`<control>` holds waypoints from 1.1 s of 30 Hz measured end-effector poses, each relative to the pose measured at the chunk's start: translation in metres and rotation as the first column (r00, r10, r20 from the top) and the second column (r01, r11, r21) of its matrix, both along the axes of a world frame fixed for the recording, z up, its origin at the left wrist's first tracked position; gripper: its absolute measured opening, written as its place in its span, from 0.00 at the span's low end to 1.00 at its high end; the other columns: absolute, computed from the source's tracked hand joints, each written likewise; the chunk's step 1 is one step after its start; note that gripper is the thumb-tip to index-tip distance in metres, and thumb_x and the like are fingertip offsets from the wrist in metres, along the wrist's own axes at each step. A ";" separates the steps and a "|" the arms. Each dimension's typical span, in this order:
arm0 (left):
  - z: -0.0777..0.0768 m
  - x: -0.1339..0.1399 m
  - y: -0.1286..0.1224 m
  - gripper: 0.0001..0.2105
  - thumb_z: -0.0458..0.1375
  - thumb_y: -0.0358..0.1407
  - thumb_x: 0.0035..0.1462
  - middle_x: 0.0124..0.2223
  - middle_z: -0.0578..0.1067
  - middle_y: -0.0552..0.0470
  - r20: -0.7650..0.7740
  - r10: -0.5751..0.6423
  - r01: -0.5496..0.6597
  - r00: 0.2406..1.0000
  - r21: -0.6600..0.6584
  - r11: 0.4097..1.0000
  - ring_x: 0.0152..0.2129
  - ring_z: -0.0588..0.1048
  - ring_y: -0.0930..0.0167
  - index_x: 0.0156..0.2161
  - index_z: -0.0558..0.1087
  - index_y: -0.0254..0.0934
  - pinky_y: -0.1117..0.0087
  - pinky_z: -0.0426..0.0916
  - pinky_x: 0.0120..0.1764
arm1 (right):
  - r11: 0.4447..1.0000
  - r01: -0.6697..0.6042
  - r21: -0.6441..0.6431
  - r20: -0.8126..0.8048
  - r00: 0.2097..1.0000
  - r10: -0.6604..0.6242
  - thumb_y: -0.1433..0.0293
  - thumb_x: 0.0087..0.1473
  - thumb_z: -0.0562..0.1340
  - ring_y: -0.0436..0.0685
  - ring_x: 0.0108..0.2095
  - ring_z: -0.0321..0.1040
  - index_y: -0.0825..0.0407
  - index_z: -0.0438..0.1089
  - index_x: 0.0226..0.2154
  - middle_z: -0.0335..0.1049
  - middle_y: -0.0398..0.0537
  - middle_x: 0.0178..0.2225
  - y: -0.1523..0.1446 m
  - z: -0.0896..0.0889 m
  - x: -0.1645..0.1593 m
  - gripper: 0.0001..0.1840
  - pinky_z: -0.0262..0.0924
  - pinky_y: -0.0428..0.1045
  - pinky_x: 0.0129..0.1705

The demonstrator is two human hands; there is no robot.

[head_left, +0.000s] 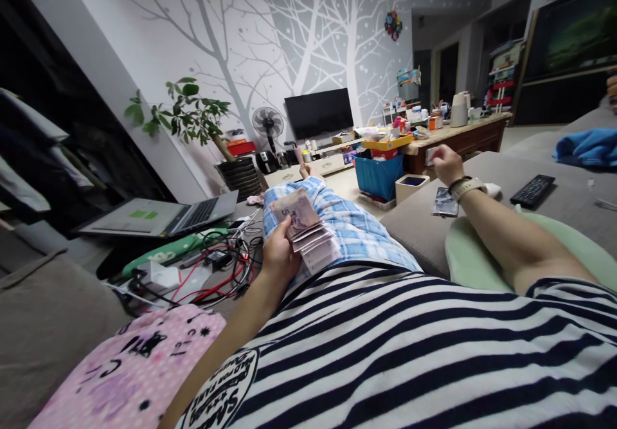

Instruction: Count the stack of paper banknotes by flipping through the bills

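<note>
My left hand [281, 252] is closed around a stack of banknotes [299, 213], thumb on top, above blue plaid trousers [357, 223]. The lower notes are fanned out towards my body, and a "5" shows on the top one. My right hand [447, 164] is raised over the sofa to the right with its fingers curled. A small pale patch shows at its fingertips; I cannot make out whether it is held. A watch [468, 188] and a dark band are on that wrist. Just below lies a phone [446, 202] on the sofa, partly hidden by the wrist.
A remote control [533, 190] and a green cushion [475, 255] lie on the right. To the left are an open laptop [159, 215], tangled cables [231, 268] and a pink cushion [144, 358]. Ahead stand a blue bin [379, 176], a white bin [411, 188] and a cluttered table [475, 134].
</note>
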State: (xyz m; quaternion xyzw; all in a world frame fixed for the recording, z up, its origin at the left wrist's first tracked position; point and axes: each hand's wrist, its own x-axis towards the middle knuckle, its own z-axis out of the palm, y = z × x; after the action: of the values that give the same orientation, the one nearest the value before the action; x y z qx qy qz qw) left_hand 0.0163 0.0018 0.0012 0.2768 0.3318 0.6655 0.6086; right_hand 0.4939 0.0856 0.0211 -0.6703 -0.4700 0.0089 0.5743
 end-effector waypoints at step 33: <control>-0.018 -0.008 0.000 0.12 0.76 0.27 0.69 0.51 0.97 0.43 -0.008 0.024 -0.023 1.000 0.130 0.991 0.62 0.95 0.46 0.54 0.92 0.42 0.49 0.90 0.68 | 0.588 -0.780 0.216 -0.112 0.578 0.808 0.27 0.47 0.86 0.59 0.32 0.65 0.43 0.71 0.25 0.72 0.43 0.25 -0.059 -0.019 -0.305 0.43 0.61 0.55 0.38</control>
State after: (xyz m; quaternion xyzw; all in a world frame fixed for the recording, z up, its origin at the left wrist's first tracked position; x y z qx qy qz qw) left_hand 0.0084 0.0018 -0.0171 0.3154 0.2938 0.6915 0.5797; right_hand 0.1889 0.0263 0.0020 -0.3407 -0.6601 0.2981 0.5994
